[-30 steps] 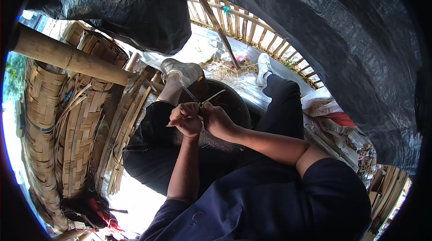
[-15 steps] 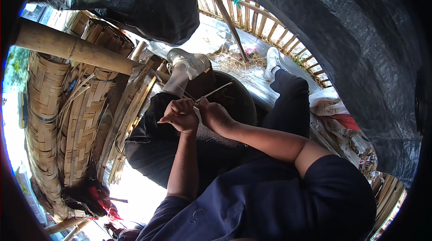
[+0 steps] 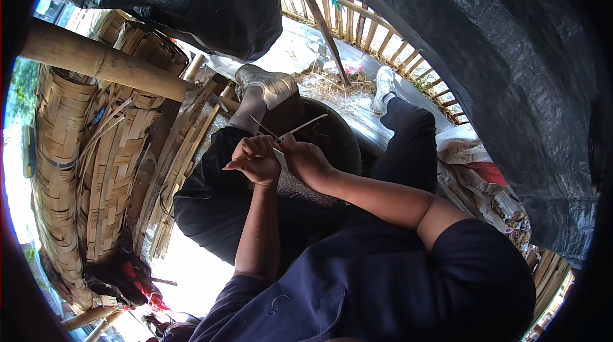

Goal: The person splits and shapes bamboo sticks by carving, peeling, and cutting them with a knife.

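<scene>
We're working a thin pale bamboo strip (image 3: 300,127) btw both hands, held up over our lap. To do this bit well, we'd say keep the two grips close together, w/ the strip taut and fed slowly so it doesn't snap or twist. Our left hand (image 3: 254,159) is curled into a tight fist around the strip's near end, thumb side pointing to 9 o'clock. Our right hand (image 3: 304,158) sits just beside it at 3 o'clock, fingers closed on the same strip; can't tell if a small blade is in there too. The strip runs out from the hands toward 1 o'clock, free end in the air. Just past the hands, a dark round tub (image 3: 335,138). Beyond, our grey shoe (image 3: 268,84) at 11 o'clock, white shoe (image 3: 383,83) at 1 o'clock. Far off at 9 o'clock, woven bamboo baskets (image 3: 96,170) under a thick bamboo pole (image 3: 102,64).
</scene>
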`<action>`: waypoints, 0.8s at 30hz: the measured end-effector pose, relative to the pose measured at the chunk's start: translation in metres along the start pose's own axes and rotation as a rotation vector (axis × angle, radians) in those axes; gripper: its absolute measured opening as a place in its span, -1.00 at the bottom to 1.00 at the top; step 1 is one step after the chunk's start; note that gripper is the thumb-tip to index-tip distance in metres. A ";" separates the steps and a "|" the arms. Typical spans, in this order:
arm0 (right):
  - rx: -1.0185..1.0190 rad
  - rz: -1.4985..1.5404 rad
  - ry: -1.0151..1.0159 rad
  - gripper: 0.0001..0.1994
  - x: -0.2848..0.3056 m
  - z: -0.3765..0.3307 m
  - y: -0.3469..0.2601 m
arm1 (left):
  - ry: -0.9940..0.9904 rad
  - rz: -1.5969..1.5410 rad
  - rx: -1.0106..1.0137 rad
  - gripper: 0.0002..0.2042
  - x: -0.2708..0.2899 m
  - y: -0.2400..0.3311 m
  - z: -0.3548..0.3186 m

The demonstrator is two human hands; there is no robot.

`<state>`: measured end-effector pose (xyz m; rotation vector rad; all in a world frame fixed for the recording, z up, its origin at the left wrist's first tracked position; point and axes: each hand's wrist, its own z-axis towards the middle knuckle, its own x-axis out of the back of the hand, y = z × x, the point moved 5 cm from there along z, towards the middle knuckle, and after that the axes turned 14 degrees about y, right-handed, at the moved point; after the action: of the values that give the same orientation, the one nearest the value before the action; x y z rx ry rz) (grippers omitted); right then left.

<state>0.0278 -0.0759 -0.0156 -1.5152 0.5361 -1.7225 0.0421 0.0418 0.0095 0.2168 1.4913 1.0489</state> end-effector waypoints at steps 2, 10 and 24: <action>0.001 -0.028 -0.025 -0.89 0.000 -0.001 0.000 | 0.031 0.021 0.001 -0.27 0.002 0.002 -0.001; -0.300 -0.398 -0.175 -0.79 -0.035 -0.045 0.223 | -0.314 0.173 -0.132 -0.27 -0.058 -0.010 -0.027; -0.331 -0.014 0.185 -0.73 0.038 0.022 0.107 | -0.090 0.045 -0.042 -0.30 -0.030 -0.015 0.018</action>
<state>0.0777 -0.1669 -0.0656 -1.5910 0.9477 -1.8639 0.0716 0.0216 0.0230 0.2652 1.3876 1.0914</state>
